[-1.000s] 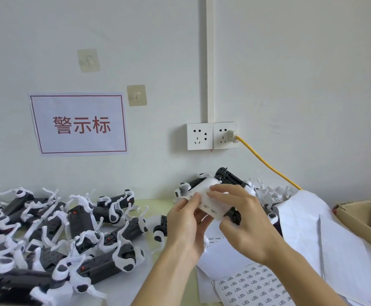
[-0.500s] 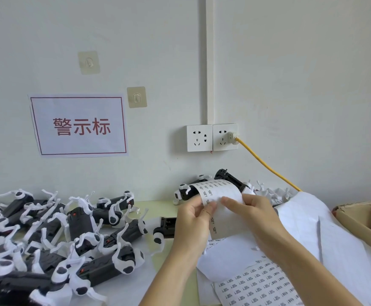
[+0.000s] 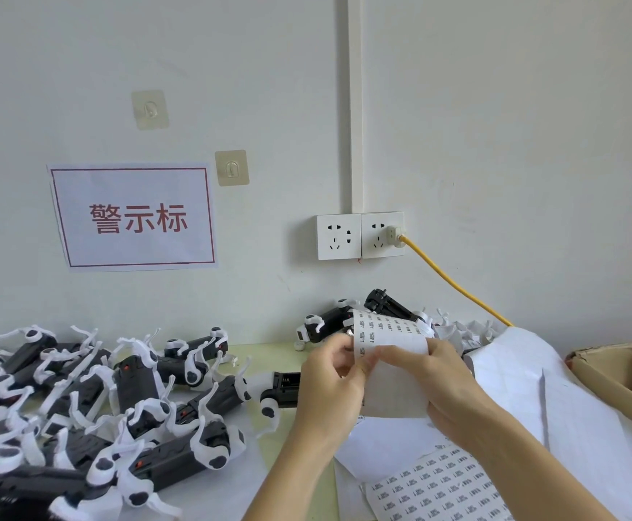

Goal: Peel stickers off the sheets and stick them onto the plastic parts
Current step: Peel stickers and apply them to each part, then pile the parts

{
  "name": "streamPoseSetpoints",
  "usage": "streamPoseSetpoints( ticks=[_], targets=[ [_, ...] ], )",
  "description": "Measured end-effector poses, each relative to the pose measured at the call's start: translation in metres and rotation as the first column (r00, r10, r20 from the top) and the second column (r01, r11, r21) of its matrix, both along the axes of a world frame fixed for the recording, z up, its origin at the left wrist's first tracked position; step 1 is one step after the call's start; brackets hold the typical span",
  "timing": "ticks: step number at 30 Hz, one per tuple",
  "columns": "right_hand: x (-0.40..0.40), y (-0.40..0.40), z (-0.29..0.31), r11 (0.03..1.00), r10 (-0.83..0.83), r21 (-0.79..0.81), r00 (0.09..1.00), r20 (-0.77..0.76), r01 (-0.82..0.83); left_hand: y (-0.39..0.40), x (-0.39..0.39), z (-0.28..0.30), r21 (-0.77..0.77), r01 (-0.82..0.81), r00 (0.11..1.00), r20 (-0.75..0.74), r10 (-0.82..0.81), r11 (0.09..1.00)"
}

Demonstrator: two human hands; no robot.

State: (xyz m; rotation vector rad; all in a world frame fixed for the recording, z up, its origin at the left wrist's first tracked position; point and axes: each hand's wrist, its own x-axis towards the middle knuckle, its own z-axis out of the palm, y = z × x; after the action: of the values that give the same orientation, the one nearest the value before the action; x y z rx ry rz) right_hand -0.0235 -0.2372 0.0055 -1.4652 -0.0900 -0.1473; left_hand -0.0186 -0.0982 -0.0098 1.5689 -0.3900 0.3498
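Sheet raised since half a second ago: white sticker sheet printed with small black labels (image 3: 389,342), curled over at the top, now held higher and closer in front of the wall sockets, more label rows exposed than before. A second earlier a black-and-white plastic part occupied both hands where the sheet now sits. Judged: one part finished, next sticker being lifted; application not yet begun.

Left hand (image 3: 331,385): grip closed to a pinch, thumb and forefinger tips at the sheet's left edge, apparently working a label corner; whether a label is actually free cannot be told. Right hand (image 3: 446,385): fingers curled round the sheet's right side, supporting it from behind.

Position of task items, taken from the double white wall socket (image 3: 359,236):
- held sheet directly below it, clear of the pale green worktop (image 3: 265,351);
- second flat sticker sheet (image 3: 438,486) lower still, toward the near edge;
- loose white backing papers (image 3: 525,374) below and right;
- heap of black plastic parts with white curved arms (image 3: 134,392) below and far left;
- further parts (image 3: 324,327) just below, behind the held sheet.

Counts: hands, two; printed sheets, two; sockets, two; wall hooks, two; red-lettered notice (image 3: 134,218), one; yellow cable (image 3: 453,282), one; cardboard box (image 3: 619,366), one. Parts overlapping, more than a dozen, exact figure not obtainable.
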Motion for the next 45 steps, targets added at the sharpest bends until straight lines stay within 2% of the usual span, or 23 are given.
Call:
streamPoseSetpoints(
  ticks=[3,6,9,12,15,19,36,45],
  targets=[
    [0.0006,0.0008,0.0003,0.999,-0.039,-0.001,0.999,0.024,0.039,-0.0008,0.0003,-0.0002,-0.024,-0.17,0.981,0.089,0.171,0.985],
    [0.0006,0.001,-0.0016,0.997,-0.059,-0.042,0.997,0.049,0.061,0.0009,-0.0002,0.0001,0.085,-0.332,0.914,0.275,0.298,0.939],
    [0.0011,0.0023,-0.004,0.987,-0.106,-0.111,0.992,0.072,0.113,0.0026,-0.0005,-0.0006,0.168,-0.43,0.842,0.428,0.327,0.887],
    [0.0006,0.0042,-0.0055,0.968,-0.146,-0.185,0.981,0.129,0.168,0.0034,0.0001,-0.0024,0.232,-0.503,0.804,0.48,0.352,0.833],
    [0.0,0.0061,-0.0058,0.952,-0.118,-0.257,0.974,0.193,0.166,0.004,0.0019,-0.0039,0.306,-0.529,0.789,0.519,0.327,0.791],
    [0.0012,0.0055,-0.0092,0.917,-0.121,-0.34,0.957,0.265,0.21,0.0047,0.0032,-0.0056,0.378,-0.483,0.823,0.503,0.263,0.79],
    [-0.0044,0.0032,-0.0044,0.937,-0.043,-0.325,0.966,0.255,0.128,0.0042,0.0014,-0.0052,0.394,-0.495,0.817,0.515,0.26,0.775],
    [-0.006,-0.0008,-0.0022,0.971,0.023,-0.238,0.979,0.205,0.027,0.0018,0.0003,-0.0054,0.315,-0.428,0.861,0.428,0.276,0.847]
  ],
)
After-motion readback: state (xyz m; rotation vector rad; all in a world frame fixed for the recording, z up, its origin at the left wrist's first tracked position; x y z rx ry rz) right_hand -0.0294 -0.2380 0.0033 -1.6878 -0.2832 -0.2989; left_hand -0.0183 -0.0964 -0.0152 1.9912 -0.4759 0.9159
